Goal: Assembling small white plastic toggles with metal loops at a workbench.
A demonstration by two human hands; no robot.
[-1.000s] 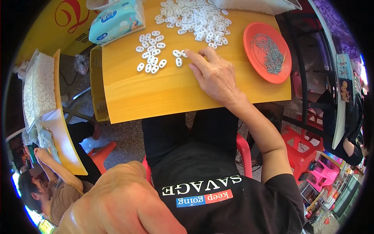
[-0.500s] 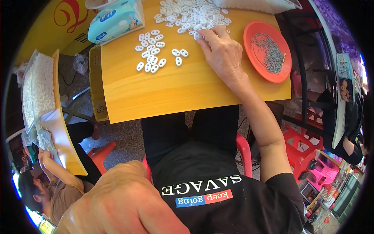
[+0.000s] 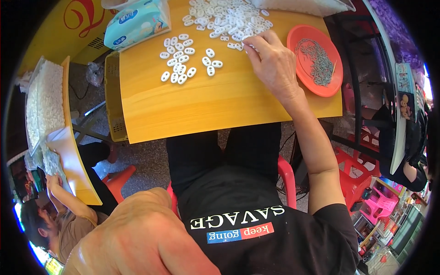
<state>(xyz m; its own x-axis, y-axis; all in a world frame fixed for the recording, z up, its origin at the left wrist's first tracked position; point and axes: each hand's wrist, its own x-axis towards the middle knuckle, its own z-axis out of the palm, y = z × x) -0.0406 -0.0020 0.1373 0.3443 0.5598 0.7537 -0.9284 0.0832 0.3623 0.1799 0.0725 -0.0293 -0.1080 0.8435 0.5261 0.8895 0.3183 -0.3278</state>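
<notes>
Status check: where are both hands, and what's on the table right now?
Right hand fingers in big pile of white oval pieces. Left hand raised near camera, holding nothing visible. Small sorted group beside; orange plate right.

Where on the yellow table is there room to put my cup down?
The near half of the table is bare, from the small button group down to the front edge, left of the right hand. The far side is crowded: the big button pile, the tissue pack and the orange plate.

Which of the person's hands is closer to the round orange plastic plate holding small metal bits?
The right hand, resting on the yellow table just left of the round orange plastic plate. The left hand is raised close to the camera, far away.
</notes>
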